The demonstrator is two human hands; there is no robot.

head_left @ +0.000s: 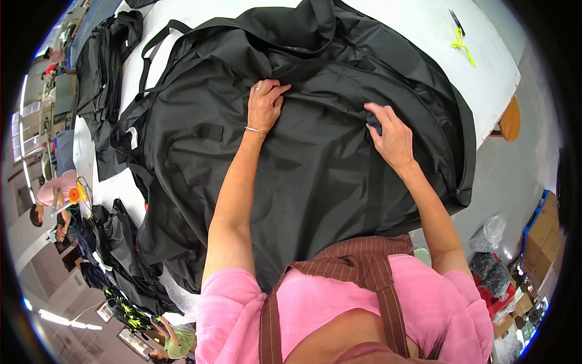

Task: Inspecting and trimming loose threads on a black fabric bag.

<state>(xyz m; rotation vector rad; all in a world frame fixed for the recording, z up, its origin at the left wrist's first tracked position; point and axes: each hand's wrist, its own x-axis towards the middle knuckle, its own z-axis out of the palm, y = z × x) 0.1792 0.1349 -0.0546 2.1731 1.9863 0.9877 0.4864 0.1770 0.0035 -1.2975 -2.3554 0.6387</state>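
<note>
A large black fabric bag (315,176) with a long curved zipper and straps lies spread over the white table in front of me. My left hand (265,108) rests on its upper middle, below the zipper opening, with bent fingers gripping the cloth. To the right, my right hand (393,136) is curled over the bag. A small dark bluish thing shows between its thumb and fingers, but I cannot make out what it is.
Scissors (459,27) with a yellow tie lie at the table's (494,67) far right. More black bags (106,73) are piled along the left. A wooden stool (510,119) stands beyond the right edge. Boxes (542,233) sit at lower right. Other people (57,189) work at far left.
</note>
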